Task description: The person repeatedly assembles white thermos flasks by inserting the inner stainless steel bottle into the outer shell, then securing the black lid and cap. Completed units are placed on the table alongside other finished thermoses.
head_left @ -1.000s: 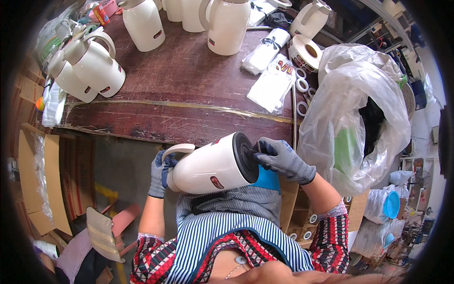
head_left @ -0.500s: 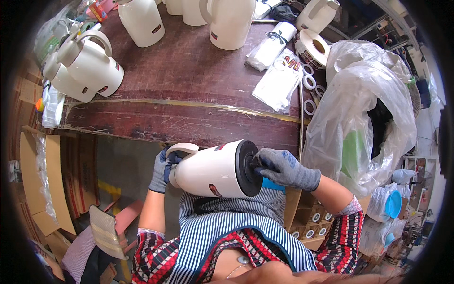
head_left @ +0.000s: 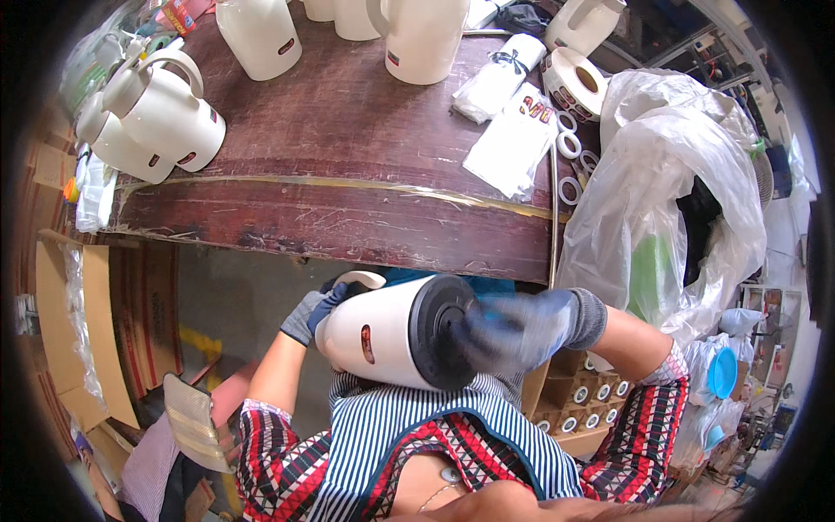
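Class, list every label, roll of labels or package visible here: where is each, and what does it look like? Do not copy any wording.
Small red oval label: on the white kettle's side, in the lap.
Large roll of labels: table's far right, white with a brown core.
Flat white plastic packets: right of table, red marks.
Clear plastic bag: beside table, right.

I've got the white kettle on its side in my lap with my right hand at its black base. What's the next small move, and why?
Probably steady the right gloved hand flat on the black round base of the white plastic kettle. That hand is motion-blurred, so its contact is unclear, while the left gloved hand grips only the handle end, and the kettle lies tilted over the lap, off the brown wooden table.
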`<state>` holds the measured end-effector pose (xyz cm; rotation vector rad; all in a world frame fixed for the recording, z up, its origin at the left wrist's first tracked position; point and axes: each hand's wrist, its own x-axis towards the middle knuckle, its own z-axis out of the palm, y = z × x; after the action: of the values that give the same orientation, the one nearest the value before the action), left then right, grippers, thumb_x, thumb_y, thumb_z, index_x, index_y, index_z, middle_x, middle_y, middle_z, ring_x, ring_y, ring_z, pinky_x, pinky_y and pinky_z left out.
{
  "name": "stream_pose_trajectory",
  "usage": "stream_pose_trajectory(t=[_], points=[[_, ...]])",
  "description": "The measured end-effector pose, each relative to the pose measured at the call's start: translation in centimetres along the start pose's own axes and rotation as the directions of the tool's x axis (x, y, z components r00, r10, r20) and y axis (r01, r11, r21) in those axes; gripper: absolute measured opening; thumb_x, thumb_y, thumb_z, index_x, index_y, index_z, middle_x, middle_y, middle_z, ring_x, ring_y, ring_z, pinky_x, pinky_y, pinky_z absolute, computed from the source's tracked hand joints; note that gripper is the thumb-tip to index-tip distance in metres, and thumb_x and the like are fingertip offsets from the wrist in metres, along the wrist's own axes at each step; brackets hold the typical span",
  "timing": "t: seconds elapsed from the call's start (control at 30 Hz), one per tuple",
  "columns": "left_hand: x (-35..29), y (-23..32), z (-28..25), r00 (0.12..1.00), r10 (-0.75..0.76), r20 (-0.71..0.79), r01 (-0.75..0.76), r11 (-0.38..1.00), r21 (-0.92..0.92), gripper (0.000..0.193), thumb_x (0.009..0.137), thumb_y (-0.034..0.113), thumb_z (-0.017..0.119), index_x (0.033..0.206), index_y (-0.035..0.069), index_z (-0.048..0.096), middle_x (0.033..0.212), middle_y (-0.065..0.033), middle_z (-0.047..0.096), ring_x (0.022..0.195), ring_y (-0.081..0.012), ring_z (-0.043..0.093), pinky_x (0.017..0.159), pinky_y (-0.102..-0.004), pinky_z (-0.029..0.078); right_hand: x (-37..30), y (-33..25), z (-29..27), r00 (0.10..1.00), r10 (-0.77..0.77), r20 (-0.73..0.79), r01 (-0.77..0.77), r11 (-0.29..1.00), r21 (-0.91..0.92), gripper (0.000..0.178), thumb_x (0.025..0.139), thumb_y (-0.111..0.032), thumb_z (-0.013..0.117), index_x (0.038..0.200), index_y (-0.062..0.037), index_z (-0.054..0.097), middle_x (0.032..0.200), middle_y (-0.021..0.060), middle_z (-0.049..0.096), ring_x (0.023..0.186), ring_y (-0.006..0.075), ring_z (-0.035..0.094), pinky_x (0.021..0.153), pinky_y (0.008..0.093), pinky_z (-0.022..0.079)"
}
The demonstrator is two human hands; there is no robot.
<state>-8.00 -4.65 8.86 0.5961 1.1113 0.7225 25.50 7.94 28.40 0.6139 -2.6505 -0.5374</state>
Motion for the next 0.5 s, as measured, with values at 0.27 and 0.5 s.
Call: stream_pose_trajectory(t=[0.27,0.5], points=[[1.0,-2.2,-1.9,0.955,0.283,0.092,-0.288,0.956,0.048,0.043,0.107,0.025,0.055,0.144,0.004,0.052,0.144,-0.0114,0.061,0.131,-0.0199,0.058,0.115,-0.0342,0.044,-2.6,-4.2,3.7,0.157,0.909,0.386,-0.987,0.135,0.085,0.04,0.08,-0.01,0.074,0.118,-0.0098,0.065,0.108,0.0077,0.067,0.097,0.0293,0.064,0.084,0.0425,0.054],[0.4,-2.1,-1.8,0.955,0.29,0.066,-0.285,0.956,-0.072,0.041,0.105,0.02,0.061,0.141,0.002,0.054,0.137,-0.0133,0.064,0.126,-0.0216,0.061,0.11,-0.0373,0.048,-2.3,-4.7,3.9,0.433,0.886,0.164,-0.871,0.365,0.329,0.067,0.095,-0.053,0.062,0.147,-0.0117,0.054,0.159,0.0246,0.04,0.146,0.0501,0.035,0.12,0.0586,0.029]])
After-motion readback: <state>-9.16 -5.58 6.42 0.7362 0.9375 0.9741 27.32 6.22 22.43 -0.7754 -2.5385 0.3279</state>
